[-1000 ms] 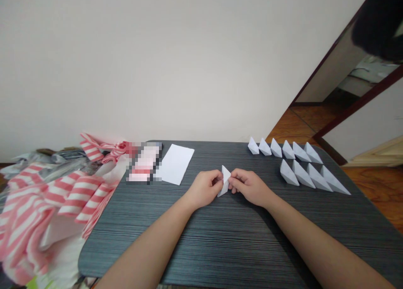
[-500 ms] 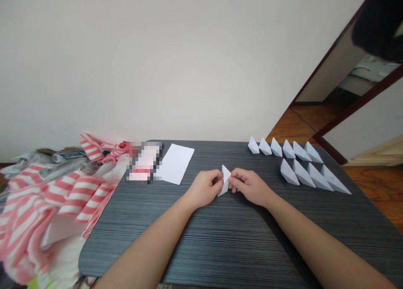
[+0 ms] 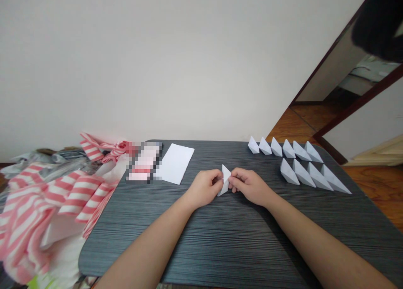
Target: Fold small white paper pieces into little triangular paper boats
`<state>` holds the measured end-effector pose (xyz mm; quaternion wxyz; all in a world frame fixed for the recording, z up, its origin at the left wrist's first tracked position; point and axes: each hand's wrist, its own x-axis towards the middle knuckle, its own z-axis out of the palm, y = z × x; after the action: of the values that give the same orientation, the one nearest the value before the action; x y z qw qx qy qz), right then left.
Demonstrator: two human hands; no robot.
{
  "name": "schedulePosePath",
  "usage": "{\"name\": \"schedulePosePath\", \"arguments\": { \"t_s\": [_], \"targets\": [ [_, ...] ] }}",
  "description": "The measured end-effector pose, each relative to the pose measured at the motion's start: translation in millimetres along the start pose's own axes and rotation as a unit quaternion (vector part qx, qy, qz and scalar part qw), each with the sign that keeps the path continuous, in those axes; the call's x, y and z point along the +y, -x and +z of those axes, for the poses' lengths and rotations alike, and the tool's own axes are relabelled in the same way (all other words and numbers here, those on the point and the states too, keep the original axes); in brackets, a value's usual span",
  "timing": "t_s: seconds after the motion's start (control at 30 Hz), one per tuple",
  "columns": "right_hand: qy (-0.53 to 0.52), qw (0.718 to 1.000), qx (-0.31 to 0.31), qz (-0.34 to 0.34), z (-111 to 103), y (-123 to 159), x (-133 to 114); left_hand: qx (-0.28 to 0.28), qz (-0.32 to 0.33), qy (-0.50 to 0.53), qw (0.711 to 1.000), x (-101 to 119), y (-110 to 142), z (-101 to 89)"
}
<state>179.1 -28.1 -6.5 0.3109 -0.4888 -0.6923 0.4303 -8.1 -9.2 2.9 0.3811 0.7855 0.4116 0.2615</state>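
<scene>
Between my two hands is a small folded white paper (image 3: 226, 175), pointed at its top and bottom ends. My left hand (image 3: 206, 187) pinches it from the left side, with the fingertips partly hidden behind it. From the right, my right hand (image 3: 248, 185) grips the paper's edge between thumb and fingers. Both hands are just above the dark wood-grain table (image 3: 201, 234). To the right stand several folded paper boats (image 3: 302, 173) in a front row, and more paper boats (image 3: 277, 147) form a row behind.
A stack of white paper (image 3: 178, 163) lies left of my hands. Beside it is a pixelated flat object (image 3: 145, 162) with pink and black areas. Red-and-white striped cloth (image 3: 72, 196) is heaped past the table's left edge. A pale wall (image 3: 176, 62) rises behind the table.
</scene>
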Motion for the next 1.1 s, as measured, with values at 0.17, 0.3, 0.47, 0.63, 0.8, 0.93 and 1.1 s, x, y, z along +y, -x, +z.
{"name": "schedulePosePath", "arguments": {
  "t_s": [0.17,0.3,0.47,0.63,0.8,0.93,1.1],
  "targets": [
    [0.004,1.000,-0.003,-0.004,0.5,-0.1,1.3,-0.004,0.005,-0.001,1.000,-0.8,-0.1,0.0],
    [0.003,1.000,-0.001,-0.005,0.1,0.2,1.2,-0.001,-0.001,-0.004,1.000,0.2,-0.2,0.3],
    [0.005,1.000,0.001,-0.007,0.0,0.6,0.8,0.000,-0.001,0.001,1.000,1.0,-0.1,0.0],
    [0.001,1.000,-0.002,-0.007,0.0,0.2,0.4,0.000,0.000,-0.002,1.000,0.3,0.1,0.2],
    [0.006,1.000,-0.002,-0.007,-0.4,0.7,-0.5,0.002,0.001,-0.003,1.000,-0.5,0.1,0.8],
    [0.002,1.000,-0.004,-0.002,-0.2,0.9,-1.2,-0.001,0.006,-0.001,1.000,-1.4,-0.1,0.7],
    [0.004,1.000,-0.005,-0.005,0.0,0.7,-1.0,-0.005,0.012,-0.004,1.000,-2.8,-0.3,0.5]
  ]
}}
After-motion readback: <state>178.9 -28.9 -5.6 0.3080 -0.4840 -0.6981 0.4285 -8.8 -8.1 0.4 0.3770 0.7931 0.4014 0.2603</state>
